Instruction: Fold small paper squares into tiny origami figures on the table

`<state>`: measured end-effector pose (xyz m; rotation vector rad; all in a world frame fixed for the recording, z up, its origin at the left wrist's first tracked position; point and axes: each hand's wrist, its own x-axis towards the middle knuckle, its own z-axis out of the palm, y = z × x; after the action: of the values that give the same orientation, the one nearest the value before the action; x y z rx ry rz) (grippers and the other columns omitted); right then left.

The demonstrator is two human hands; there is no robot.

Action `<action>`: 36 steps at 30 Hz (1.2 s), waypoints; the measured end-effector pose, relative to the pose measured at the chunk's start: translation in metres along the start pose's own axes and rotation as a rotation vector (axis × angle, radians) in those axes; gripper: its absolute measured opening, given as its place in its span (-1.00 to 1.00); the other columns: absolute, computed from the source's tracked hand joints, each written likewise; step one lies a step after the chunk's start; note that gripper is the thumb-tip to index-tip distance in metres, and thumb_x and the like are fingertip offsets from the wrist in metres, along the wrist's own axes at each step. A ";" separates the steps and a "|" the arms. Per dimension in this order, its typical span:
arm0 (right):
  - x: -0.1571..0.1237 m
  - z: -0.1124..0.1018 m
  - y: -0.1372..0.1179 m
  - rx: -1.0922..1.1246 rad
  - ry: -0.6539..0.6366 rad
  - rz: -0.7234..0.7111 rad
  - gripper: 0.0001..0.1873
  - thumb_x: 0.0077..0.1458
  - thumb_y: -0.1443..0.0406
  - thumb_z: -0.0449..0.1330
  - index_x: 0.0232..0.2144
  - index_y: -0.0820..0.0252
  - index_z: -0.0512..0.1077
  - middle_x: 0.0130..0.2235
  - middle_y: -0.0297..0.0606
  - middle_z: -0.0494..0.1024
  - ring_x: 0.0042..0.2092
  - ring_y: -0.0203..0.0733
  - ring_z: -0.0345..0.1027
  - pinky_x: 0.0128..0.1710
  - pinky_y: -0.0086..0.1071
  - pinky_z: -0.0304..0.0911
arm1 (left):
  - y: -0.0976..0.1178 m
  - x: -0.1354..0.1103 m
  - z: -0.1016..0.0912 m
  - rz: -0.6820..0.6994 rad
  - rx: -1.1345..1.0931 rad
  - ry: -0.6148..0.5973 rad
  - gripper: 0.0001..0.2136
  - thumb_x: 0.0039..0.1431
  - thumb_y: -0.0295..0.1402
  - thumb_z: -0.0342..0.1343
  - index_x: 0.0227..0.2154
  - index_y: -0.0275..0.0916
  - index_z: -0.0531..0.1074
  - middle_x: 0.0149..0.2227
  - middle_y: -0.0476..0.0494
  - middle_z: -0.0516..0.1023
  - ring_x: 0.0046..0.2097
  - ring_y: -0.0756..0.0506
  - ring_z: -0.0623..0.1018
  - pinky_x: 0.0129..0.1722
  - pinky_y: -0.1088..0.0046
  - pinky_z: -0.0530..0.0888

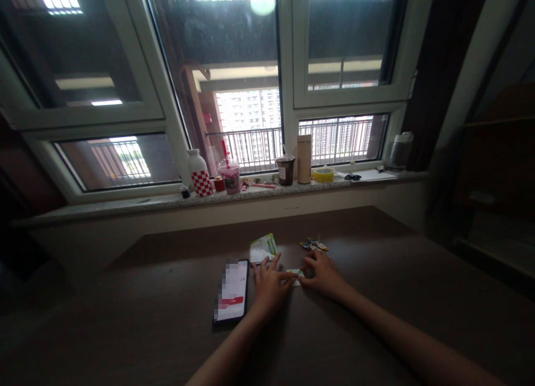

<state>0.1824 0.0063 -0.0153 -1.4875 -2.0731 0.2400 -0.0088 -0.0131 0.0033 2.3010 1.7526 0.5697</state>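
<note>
Both my hands rest on a dark brown table (376, 297) and meet over a small piece of light paper (295, 274). My left hand (270, 285) presses its fingertips on the paper's left end. My right hand (321, 273) pinches the paper's right end. A smartphone (232, 290) with its screen lit lies flat just left of my left hand. A green and white paper packet (263, 247) lies just beyond my left hand. A small folded colourful paper figure (313, 244) sits beyond my right hand.
A stone window sill (125, 203) behind the table carries a red-checked white bottle (199, 173), a pink drink cup (230, 175), a dark cup (286, 169), a tan flask (304, 158), a yellow tape roll (324, 174), scissors (353, 177) and a kettle (400, 150).
</note>
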 end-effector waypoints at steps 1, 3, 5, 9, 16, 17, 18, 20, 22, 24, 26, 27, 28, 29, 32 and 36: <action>-0.001 0.000 0.000 0.004 -0.002 -0.002 -0.73 -0.09 0.13 0.35 -0.32 0.10 0.51 -0.06 -0.14 0.40 0.09 0.03 0.23 0.09 -0.08 0.17 | 0.000 0.000 -0.001 -0.002 -0.001 -0.001 -0.79 0.17 -0.11 0.11 -0.17 0.24 0.57 0.32 0.10 0.19 0.34 -0.35 0.07 0.28 -0.20 -0.20; -0.002 -0.001 0.000 0.012 -0.009 -0.003 -0.71 -0.11 0.13 0.37 -0.31 0.09 0.50 -0.05 -0.14 0.39 0.09 0.03 0.22 0.10 -0.08 0.16 | 0.001 -0.001 -0.002 -0.008 -0.001 -0.009 -0.79 0.18 -0.10 0.10 -0.16 0.23 0.56 0.32 0.10 0.19 0.34 -0.34 0.08 0.28 -0.20 -0.19; -0.003 -0.001 0.000 0.019 -0.018 -0.003 -0.69 -0.13 0.13 0.38 -0.30 0.09 0.50 -0.04 -0.15 0.38 0.10 0.03 0.21 0.11 -0.08 0.15 | 0.003 -0.001 -0.004 -0.016 0.002 -0.016 -0.79 0.17 -0.11 0.10 -0.16 0.24 0.56 0.32 0.11 0.20 0.35 -0.34 0.07 0.29 -0.19 -0.19; -0.005 -0.001 0.000 0.038 -0.028 -0.002 -0.63 -0.16 0.10 0.39 -0.27 0.09 0.48 0.00 -0.15 0.36 0.13 0.04 0.20 0.14 -0.08 0.12 | 0.004 -0.001 -0.004 -0.022 0.002 -0.010 -0.80 0.15 -0.14 0.13 -0.18 0.26 0.56 0.31 0.11 0.22 0.34 -0.34 0.07 0.29 -0.18 -0.18; -0.008 0.000 0.004 0.077 -0.023 -0.027 -0.58 -0.17 0.06 0.40 -0.25 0.09 0.49 0.02 -0.14 0.37 0.13 0.04 0.21 0.13 -0.08 0.13 | 0.000 -0.002 0.001 0.002 -0.016 0.039 -0.81 0.13 -0.17 0.18 -0.20 0.22 0.58 0.28 0.06 0.27 0.32 -0.33 0.12 0.29 -0.16 -0.16; -0.007 0.000 0.005 0.090 -0.018 -0.032 -0.59 -0.15 0.05 0.39 -0.26 0.09 0.49 0.01 -0.14 0.38 0.12 0.03 0.22 0.13 -0.09 0.14 | -0.001 -0.002 0.002 0.008 -0.022 0.044 -0.81 0.13 -0.17 0.18 -0.20 0.22 0.58 0.28 0.06 0.27 0.32 -0.33 0.12 0.29 -0.16 -0.15; -0.007 0.001 0.007 0.104 -0.010 -0.036 -0.62 -0.11 0.05 0.37 -0.26 0.10 0.50 0.00 -0.13 0.39 0.11 0.01 0.23 0.12 -0.10 0.15 | -0.001 -0.002 0.002 0.012 -0.027 0.048 -0.82 0.13 -0.16 0.18 -0.20 0.22 0.58 0.28 0.05 0.27 0.32 -0.33 0.12 0.30 -0.15 -0.15; -0.005 0.003 0.009 0.128 0.017 -0.040 -0.72 0.01 0.07 0.30 -0.30 0.12 0.52 -0.04 -0.13 0.41 0.08 -0.02 0.25 0.12 -0.12 0.15 | -0.001 -0.003 0.002 0.014 -0.034 0.051 -0.82 0.14 -0.16 0.17 -0.20 0.21 0.58 0.27 0.04 0.28 0.31 -0.33 0.12 0.30 -0.15 -0.15; -0.003 0.004 0.011 0.134 0.045 -0.040 -0.81 0.10 0.15 0.23 -0.35 0.13 0.52 -0.08 -0.14 0.43 0.06 -0.05 0.26 0.12 -0.13 0.15 | 0.000 -0.003 0.001 0.013 -0.039 0.049 -0.82 0.14 -0.16 0.18 -0.20 0.21 0.58 0.27 0.03 0.28 0.31 -0.33 0.12 0.29 -0.16 -0.17; -0.001 0.006 0.010 0.116 0.060 -0.042 -0.87 0.10 0.21 0.22 -0.37 0.14 0.52 -0.10 -0.15 0.44 0.06 -0.05 0.27 0.12 -0.13 0.14 | 0.001 -0.003 -0.001 0.010 -0.044 0.046 -0.81 0.13 -0.17 0.19 -0.18 0.21 0.58 0.26 0.03 0.28 0.31 -0.33 0.11 0.29 -0.16 -0.18; -0.001 0.006 0.008 0.086 0.063 -0.043 -0.89 0.07 0.23 0.24 -0.37 0.14 0.52 -0.11 -0.15 0.44 0.05 -0.04 0.27 0.12 -0.12 0.14 | 0.001 -0.003 -0.002 0.010 -0.049 0.044 -0.79 0.12 -0.19 0.19 -0.17 0.19 0.58 0.26 0.02 0.29 0.31 -0.33 0.11 0.29 -0.16 -0.18; -0.001 0.006 0.007 0.070 0.064 -0.042 -0.89 0.05 0.23 0.25 -0.37 0.13 0.52 -0.11 -0.14 0.43 0.05 -0.04 0.27 0.12 -0.12 0.15 | 0.001 -0.003 -0.002 0.010 -0.051 0.043 -0.79 0.12 -0.19 0.19 -0.16 0.19 0.58 0.26 0.02 0.29 0.31 -0.33 0.11 0.29 -0.16 -0.18; -0.001 0.006 0.006 0.058 0.063 -0.038 -0.89 0.03 0.23 0.27 -0.36 0.13 0.52 -0.11 -0.14 0.43 0.05 -0.03 0.27 0.11 -0.12 0.15 | 0.001 -0.003 -0.001 0.011 -0.051 0.045 -0.79 0.12 -0.19 0.19 -0.17 0.18 0.58 0.26 0.01 0.29 0.31 -0.33 0.11 0.29 -0.15 -0.18; -0.001 0.006 0.005 0.048 0.061 -0.031 -0.87 0.02 0.22 0.28 -0.36 0.13 0.52 -0.11 -0.15 0.43 0.05 -0.03 0.27 0.10 -0.12 0.16 | 0.000 -0.003 -0.001 0.010 -0.051 0.047 -0.79 0.12 -0.19 0.19 -0.17 0.17 0.58 0.25 0.00 0.30 0.31 -0.33 0.11 0.29 -0.15 -0.17; -0.002 0.006 0.003 0.038 0.044 -0.008 -0.79 -0.05 0.16 0.33 -0.35 0.12 0.51 -0.11 -0.15 0.42 0.04 -0.01 0.27 0.07 -0.13 0.19 | 0.000 -0.002 0.001 0.000 -0.049 0.056 -0.80 0.12 -0.18 0.19 -0.18 0.18 0.59 0.25 -0.01 0.31 0.30 -0.32 0.12 0.29 -0.14 -0.16; -0.003 0.004 0.002 0.044 0.022 0.001 -0.70 -0.11 0.13 0.36 -0.32 0.13 0.51 -0.07 -0.14 0.40 0.09 0.02 0.24 0.10 -0.13 0.16 | -0.001 -0.002 0.003 -0.001 -0.048 0.060 -0.80 0.12 -0.18 0.19 -0.18 0.19 0.58 0.24 0.00 0.32 0.29 -0.32 0.13 0.30 -0.13 -0.15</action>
<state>0.1822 0.0050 -0.0201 -1.4593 -2.0372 0.2670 -0.0090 -0.0150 0.0003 2.2740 1.7462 0.6798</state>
